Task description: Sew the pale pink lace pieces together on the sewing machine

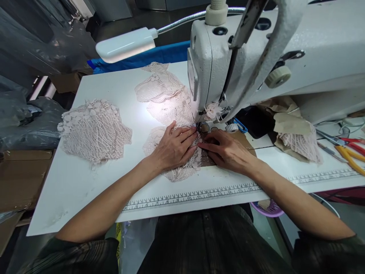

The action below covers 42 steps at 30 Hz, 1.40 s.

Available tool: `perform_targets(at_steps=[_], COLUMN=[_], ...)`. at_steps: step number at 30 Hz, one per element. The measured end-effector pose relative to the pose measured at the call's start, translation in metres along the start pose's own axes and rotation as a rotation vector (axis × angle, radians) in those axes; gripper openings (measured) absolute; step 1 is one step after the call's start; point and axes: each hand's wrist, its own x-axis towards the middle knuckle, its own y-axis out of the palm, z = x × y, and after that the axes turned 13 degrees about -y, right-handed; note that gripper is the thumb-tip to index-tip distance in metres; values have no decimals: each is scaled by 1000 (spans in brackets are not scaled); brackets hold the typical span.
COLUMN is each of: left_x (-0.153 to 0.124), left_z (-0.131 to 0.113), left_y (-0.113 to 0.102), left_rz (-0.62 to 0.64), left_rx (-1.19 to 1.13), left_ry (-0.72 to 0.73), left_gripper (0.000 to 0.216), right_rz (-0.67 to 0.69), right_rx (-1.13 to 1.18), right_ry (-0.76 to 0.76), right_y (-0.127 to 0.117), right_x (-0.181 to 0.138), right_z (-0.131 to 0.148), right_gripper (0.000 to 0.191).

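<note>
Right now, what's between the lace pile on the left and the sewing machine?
In the head view: white tabletop beside the lace pile, then spread lace pieces reaching up to the sewing machine, with the left hand lying on some.

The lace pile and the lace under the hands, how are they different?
The pile is bunched in one thick heap, while the other lace is strung out in a long trail.
No hand touches the pile, but the left hand lies flat on the other lace and the right hand is at its edge.
The lamp lights part of the other lace brightly; the pile looks dimmer.
Both are pale and lacy.
</note>
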Motion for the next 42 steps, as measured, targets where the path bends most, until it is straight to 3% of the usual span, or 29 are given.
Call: perform_targets(at_steps=[16,33,42], left_x=[-2,0,8], left_z=[-1,-6,-12], left_y=[-6,-2,1], left_rz=[91,66,75], left_rx=[62,153,215], left_ry=[-20,-23,-148], left_gripper=[42,40,39], right_rz=[-58,-18,20], right_rx=[37,-22,-128], right_ry=[43,1,11], right_y=[4,1,-3], right_x=[-2,3,13], right_z=[-1,0,1], right_gripper=[29,35,42])
